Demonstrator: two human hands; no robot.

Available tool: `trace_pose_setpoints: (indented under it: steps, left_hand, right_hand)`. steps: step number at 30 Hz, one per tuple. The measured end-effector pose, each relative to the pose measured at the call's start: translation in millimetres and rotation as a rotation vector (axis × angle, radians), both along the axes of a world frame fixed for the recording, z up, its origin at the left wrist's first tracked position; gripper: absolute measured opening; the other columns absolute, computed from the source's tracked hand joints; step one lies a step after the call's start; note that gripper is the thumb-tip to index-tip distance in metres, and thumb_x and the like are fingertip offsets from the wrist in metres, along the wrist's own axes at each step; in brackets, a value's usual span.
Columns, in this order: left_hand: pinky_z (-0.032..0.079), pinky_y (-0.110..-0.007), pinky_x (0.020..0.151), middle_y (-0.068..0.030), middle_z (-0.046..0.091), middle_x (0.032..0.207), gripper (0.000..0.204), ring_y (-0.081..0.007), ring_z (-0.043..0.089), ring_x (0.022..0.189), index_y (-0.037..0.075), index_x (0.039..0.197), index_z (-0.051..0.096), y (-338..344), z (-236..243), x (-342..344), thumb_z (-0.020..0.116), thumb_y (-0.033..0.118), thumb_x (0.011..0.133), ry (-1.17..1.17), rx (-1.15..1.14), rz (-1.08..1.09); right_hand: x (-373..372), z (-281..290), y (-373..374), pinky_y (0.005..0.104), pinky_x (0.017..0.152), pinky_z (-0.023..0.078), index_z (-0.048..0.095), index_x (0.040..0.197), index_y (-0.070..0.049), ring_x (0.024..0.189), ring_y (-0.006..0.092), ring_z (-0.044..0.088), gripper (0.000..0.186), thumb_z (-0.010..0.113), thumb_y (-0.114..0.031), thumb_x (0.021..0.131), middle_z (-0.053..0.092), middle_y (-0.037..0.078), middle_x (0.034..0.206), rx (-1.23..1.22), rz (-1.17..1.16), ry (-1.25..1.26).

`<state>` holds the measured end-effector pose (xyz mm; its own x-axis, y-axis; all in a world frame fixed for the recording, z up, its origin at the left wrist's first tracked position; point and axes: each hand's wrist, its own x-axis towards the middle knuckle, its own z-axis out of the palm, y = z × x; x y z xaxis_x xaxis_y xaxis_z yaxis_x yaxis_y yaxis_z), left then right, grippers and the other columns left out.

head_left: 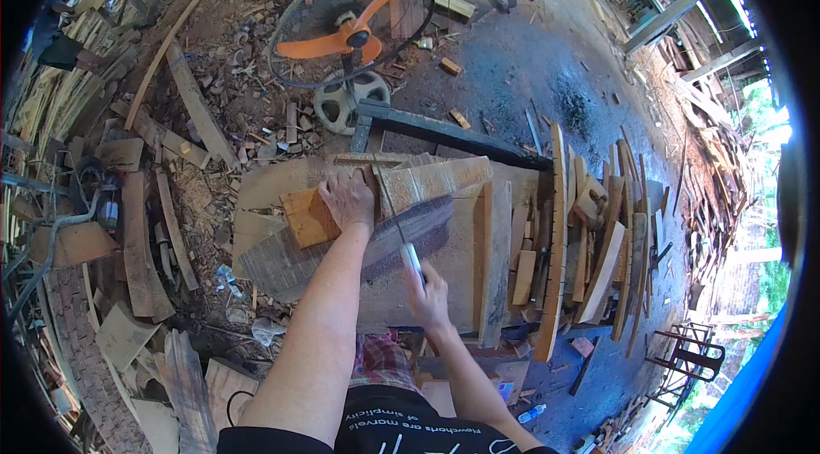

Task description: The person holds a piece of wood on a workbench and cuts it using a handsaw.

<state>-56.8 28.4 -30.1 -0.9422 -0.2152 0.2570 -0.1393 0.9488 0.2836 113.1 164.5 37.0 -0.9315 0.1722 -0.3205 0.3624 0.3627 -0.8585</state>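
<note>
My left hand point(348, 198) grips a light-brown wooden board point(303, 213), fingers curled over it beside a saw blade point(389, 208). The board's paler, tapering part point(444, 175) extends to the right of the blade. My right hand point(427, 298) is closed round the saw's pale handle point(410, 259), below and right of my left hand. The thin blade runs from the handle up across the board. Beneath lies a grey weathered plank point(282, 270) on a worn work surface point(389, 300). My left hand hides part of the board.
An orange-bladed fan point(318, 48) stands beyond the bench, behind a dark beam point(453, 136). Long curved wooden pieces point(551, 300) and several battens lie at the right. Wood scraps point(141, 245) crowd the left. A metal frame point(688, 351) stands lower right, and a bottle point(531, 411) lies on the floor.
</note>
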Motion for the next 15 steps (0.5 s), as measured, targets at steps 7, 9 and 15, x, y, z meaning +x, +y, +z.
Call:
trace_pose_setpoints:
  steps: [7,9,15]
  left_hand:
    - [0.032,-0.042,0.091,-0.0116,0.063,0.091,0.035,-0.0265,0.054,0.097,0.010,0.083,0.070,8.5,21.7,0.7,0.047,0.031,0.095,-0.024,-0.006,0.010]
    - [0.032,-0.042,0.092,-0.0117,0.063,0.092,0.035,-0.0264,0.054,0.097,0.010,0.083,0.071,8.7,15.9,0.8,0.047,0.031,0.095,-0.007,-0.013,0.000]
    - [0.032,-0.041,0.092,-0.0121,0.063,0.092,0.034,-0.0261,0.054,0.098,0.010,0.085,0.071,4.1,4.2,1.6,0.048,0.033,0.095,-0.015,-0.008,-0.003]
  right_hand:
    - [136.4,-3.1,36.7,0.0343,0.060,0.044,0.061,0.097,-0.001,0.062,0.0181,0.052,0.035,0.053,-0.035,0.092,0.054,0.012,0.067,-0.155,-0.078,-0.034]
    - [85.9,-18.0,31.1,0.0364,0.059,0.043,0.060,0.092,0.000,0.061,0.0199,0.054,0.037,0.052,-0.036,0.093,0.053,0.013,0.066,-0.133,-0.053,-0.035]
    - [15.1,-31.1,9.6,0.0393,0.056,0.042,0.056,0.083,0.002,0.057,0.0219,0.051,0.038,0.052,-0.035,0.094,0.051,0.015,0.062,-0.085,-0.041,0.033]
